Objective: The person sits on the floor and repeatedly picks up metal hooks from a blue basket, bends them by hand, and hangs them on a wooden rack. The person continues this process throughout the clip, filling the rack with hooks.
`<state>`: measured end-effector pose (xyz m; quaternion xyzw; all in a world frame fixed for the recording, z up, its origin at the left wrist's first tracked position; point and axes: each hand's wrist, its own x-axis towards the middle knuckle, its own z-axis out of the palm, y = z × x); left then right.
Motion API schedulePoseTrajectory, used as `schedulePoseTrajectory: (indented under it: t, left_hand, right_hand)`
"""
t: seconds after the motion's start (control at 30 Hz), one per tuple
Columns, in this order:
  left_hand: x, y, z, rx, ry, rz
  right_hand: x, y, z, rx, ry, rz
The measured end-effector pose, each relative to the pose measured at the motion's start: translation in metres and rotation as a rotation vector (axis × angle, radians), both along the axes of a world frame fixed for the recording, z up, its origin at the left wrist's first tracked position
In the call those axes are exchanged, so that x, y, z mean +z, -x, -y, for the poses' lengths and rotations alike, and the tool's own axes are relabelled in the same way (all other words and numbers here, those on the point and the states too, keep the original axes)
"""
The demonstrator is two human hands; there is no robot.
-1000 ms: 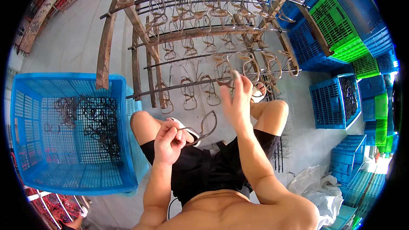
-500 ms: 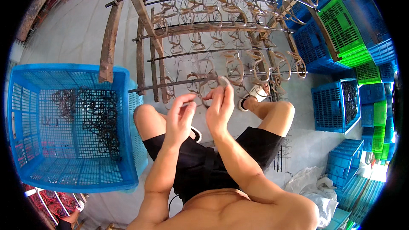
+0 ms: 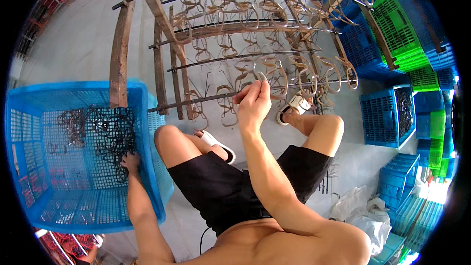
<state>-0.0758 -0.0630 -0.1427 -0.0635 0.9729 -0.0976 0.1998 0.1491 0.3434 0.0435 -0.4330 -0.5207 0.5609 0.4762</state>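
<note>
My left hand (image 3: 130,161) reaches into a large blue plastic basket (image 3: 88,221), its partly visible fingers bent and slightly apart at a tangle of dark, thin, wiry pieces (image 3: 105,132). My right hand (image 3: 254,105) is raised at the lowest front rod (image 3: 189,102) of a wooden rack, fingers drawn together. A small pale grey piece shows at its fingertips; what they grip is not clear. Brownish translucent eyeglass frames (image 3: 274,76) hang along the rods, several close to this hand.
The rack's wooden posts (image 3: 119,64) stand ahead, one overlapping the basket's far edge. To the right are stacked blue and green crates (image 3: 400,34), a blue crate of dark pieces (image 3: 380,118) and white plastic sheeting (image 3: 360,213). Red pieces (image 3: 73,245) lie on a rack at lower left.
My left hand has left the space beside my right hand and gone down left into the basket. My right hand has shifted slightly, staying at the rod. My left-side foot has moved out.
</note>
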Motion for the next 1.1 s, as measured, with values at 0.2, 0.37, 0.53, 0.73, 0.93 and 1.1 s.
schedulePoseTrajectory:
  t: [0.2, 0.37, 0.53, 0.73, 0.93, 1.1]
  left_hand:
    - [0.051, 0.011, -0.03, -0.306, 0.062, -0.003]
    - [0.102, 0.039, -0.036, -0.157, -0.862, -0.293]
    - [0.171, 0.001, -0.063, 0.331, -1.567, -0.211]
    - [0.185, -0.065, -0.104, 0.367, -1.885, -0.11]
    - [0.193, -0.102, -0.113, 0.323, -1.936, -0.123]
    - [0.2, -0.129, -0.141, 0.179, -1.931, -0.112]
  right_hand:
    - [0.007, 0.002, 0.004, 0.058, 0.087, -0.038]
    - [0.007, 0.011, 0.013, 0.092, 0.166, -0.023]
    - [0.007, 0.017, 0.018, 0.21, 0.138, 0.055]
    - [0.003, 0.007, 0.02, 0.238, 0.203, -0.149]
    - [0.011, 0.0, 0.013, 0.273, 0.142, 0.001]
    - [0.012, -0.001, 0.009, 0.309, 0.129, 0.067]
